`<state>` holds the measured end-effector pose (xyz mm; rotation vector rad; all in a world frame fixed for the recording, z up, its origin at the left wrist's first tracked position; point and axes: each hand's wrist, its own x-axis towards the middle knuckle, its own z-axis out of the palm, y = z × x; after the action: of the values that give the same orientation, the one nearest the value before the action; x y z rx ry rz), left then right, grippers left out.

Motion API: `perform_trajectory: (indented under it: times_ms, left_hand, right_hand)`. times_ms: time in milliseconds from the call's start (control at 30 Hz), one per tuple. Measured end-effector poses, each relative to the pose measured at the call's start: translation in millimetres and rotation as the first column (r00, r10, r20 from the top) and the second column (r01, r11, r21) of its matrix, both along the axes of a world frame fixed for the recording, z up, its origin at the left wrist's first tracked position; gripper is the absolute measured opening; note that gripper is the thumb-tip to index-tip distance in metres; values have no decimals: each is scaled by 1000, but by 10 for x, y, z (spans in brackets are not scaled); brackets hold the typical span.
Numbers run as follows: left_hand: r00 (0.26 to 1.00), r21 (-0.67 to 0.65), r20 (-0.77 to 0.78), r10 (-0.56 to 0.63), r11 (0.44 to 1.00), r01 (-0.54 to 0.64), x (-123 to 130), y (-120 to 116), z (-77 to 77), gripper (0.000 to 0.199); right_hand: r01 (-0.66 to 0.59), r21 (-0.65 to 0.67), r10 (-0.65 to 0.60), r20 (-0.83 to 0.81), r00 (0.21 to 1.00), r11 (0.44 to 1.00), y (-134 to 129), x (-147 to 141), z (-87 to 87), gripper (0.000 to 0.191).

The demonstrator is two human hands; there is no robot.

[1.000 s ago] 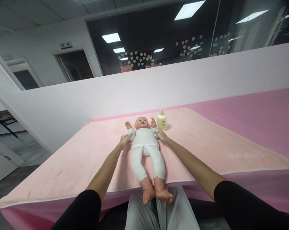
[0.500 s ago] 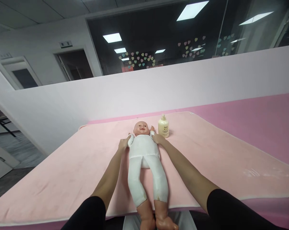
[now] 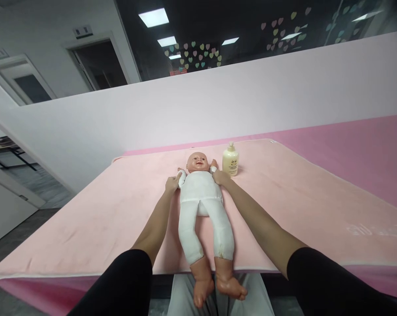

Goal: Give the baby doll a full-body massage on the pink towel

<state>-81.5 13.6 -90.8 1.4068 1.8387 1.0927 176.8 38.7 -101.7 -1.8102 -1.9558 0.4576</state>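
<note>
A baby doll (image 3: pixel 201 186) with a white cloth body lies on its back on a pink towel (image 3: pixel 119 210), its head toward the wall and its bare feet over the near edge. My left hand (image 3: pixel 173 182) is closed round the doll's arm on the left side of the view. On the other side, my right hand (image 3: pixel 220 177) grips the doll's other arm near the shoulder; its fingers are partly hidden. A pale yellow pump bottle (image 3: pixel 230 162) stands upright just beyond my right hand, beside the doll's raised hand.
Behind the towel rises a white wall (image 3: pixel 185 118) with a dark window above. Pink surface (image 3: pixel 356 153) shows beyond the towel at the right. My knees are below the near edge.
The view has tilted down, so the doll, bottle and hands appear higher and the feet show fully. Both hands stay on the doll's arms.
</note>
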Motion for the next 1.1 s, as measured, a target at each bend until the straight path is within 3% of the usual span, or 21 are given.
perform_trajectory:
  times_ms: [167, 267, 367, 533, 633, 833, 1100]
  left_hand:
    - [987, 65, 127, -96, 994, 88, 10, -103, -13, 52]
    - [958, 101, 226, -174, 983, 155, 47, -187, 20, 48]
    - [916, 119, 321, -242, 970, 214, 76, -287, 63, 47]
    - [820, 116, 476, -319, 947, 300, 29, -444, 65, 45]
    - [765, 128, 570, -300, 952, 279, -23, -497, 5, 38]
    - [755, 134, 602, -260, 965, 225, -59, -564, -36, 14]
    - [766, 125, 578, -282, 958, 259, -63, -596, 19, 11]
  right_hand:
    - [67, -43, -75, -244, 967, 997, -202, 105, -5, 56]
    - [26, -10, -28, -425, 905, 1000, -291, 175, -8, 44]
    - [-30, 11, 31, -603, 797, 999, -344, 244, -9, 33]
    - [-131, -12, 66, -815, 576, 991, -459, 365, -28, 33]
    - [-173, -14, 67, -891, 449, 985, -563, 432, -52, 33]
    - [-262, -118, -46, -963, 267, 958, -701, 469, -62, 34]
    - [-204, -165, -108, -958, 265, 965, -599, 460, -97, 28]
